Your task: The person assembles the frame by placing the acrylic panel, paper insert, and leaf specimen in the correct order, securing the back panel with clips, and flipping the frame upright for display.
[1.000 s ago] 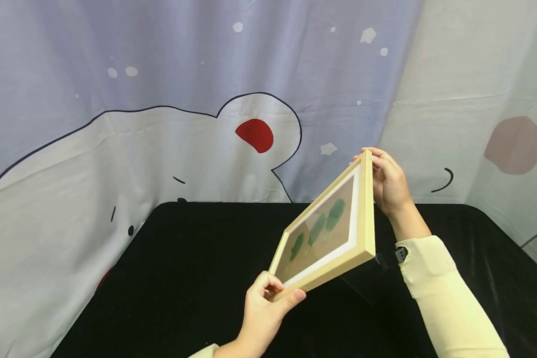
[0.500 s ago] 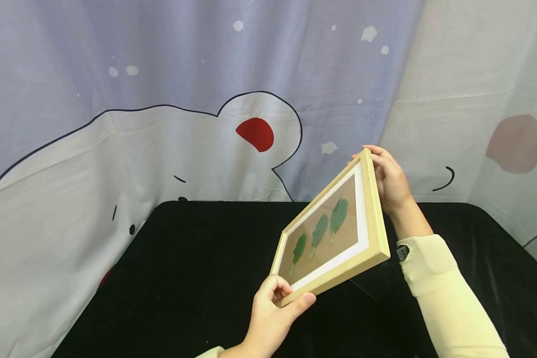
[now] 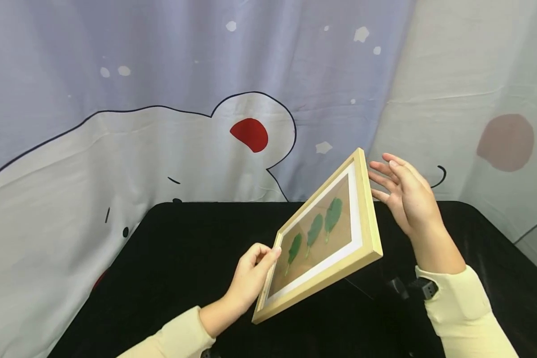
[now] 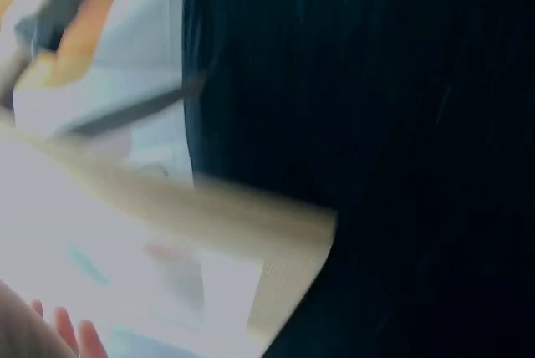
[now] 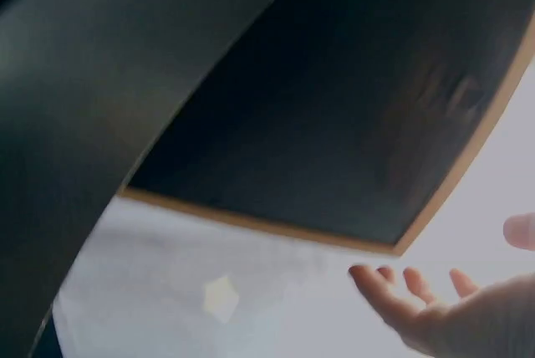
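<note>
A light wooden picture frame (image 3: 321, 248) is held up at a tilt in the head view, with a white mat and green leaves on a brown ground. My left hand (image 3: 245, 279) pinches its left edge, thumb at the front side. To the right of the frame, my right hand (image 3: 412, 201) has its fingers spread and is apart from the right edge. From the right wrist, the frame's dark back (image 5: 351, 132) and the free right hand (image 5: 456, 316) both show. The left wrist view is blurred, with a frame corner (image 4: 292, 241) and a few fingertips (image 4: 90, 340).
A black-covered table (image 3: 197, 258) lies below the hands. Behind it hangs a pale curtain (image 3: 161, 149) with a cartoon print. Small dark devices, one of them at the right cuff (image 3: 425, 287), sit on the wrists.
My right hand has let go of the frame's upper right corner and moved right. The left hand has shifted from the lower corner up along the left edge.
</note>
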Tool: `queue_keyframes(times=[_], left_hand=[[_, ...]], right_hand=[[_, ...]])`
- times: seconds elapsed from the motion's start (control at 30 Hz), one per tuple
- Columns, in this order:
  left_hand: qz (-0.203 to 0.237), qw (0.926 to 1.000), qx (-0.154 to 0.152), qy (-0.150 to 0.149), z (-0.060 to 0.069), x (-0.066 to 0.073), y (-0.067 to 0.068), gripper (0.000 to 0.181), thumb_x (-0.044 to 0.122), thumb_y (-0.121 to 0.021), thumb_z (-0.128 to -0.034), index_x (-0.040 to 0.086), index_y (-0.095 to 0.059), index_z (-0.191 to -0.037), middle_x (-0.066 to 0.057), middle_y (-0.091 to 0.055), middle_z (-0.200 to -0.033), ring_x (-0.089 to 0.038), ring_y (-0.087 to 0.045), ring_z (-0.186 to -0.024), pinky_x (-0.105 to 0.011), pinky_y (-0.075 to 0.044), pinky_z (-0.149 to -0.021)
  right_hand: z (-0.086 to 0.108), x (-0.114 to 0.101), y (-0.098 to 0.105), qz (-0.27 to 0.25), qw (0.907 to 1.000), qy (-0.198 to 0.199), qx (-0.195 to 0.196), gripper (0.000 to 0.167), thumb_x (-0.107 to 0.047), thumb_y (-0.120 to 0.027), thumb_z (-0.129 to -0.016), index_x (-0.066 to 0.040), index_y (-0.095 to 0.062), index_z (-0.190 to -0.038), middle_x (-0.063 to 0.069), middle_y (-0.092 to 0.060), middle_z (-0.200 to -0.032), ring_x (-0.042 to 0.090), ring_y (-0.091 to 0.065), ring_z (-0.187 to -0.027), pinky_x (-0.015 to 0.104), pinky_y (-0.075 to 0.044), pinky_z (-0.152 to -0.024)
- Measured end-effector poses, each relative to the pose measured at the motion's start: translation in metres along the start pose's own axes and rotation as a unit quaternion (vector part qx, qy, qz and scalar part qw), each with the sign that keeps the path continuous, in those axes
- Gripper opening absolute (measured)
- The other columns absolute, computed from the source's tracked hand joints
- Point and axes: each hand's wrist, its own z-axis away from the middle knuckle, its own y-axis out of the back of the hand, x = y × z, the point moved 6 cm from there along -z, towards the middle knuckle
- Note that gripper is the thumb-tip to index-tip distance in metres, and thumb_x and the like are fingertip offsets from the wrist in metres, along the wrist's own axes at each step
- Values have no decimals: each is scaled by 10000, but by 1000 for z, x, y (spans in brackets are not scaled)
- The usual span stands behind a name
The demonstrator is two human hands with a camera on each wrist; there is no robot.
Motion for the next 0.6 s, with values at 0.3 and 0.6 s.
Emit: queue_keyframes(times=[0.3,0.6], left_hand=[[465,9979,445,67,-70,1,10,329,328,-527,-987,11,-602,-940,-121,-601,-942,-213,-546,-879,-322,-415,-846],[198,9960,-821,280,-116,-18,-12,472,396,-414,-1025,15,-555,-1265,-158,-603,-1198,-315,-540,-1168,-447,-374,-986]], right_hand=[[63,-8,-21,156,9955,799,478,353,-203,-410,-1043,-65,-384,-1368,101,-439,-1339,217,-476,-1245,249,-480,-932],[116,-1,-64,39,9730,2273,403,406,-77,-229,-1050,29,-317,-1433,156,-322,-1468,273,-331,-1363,266,-372,-1041]])
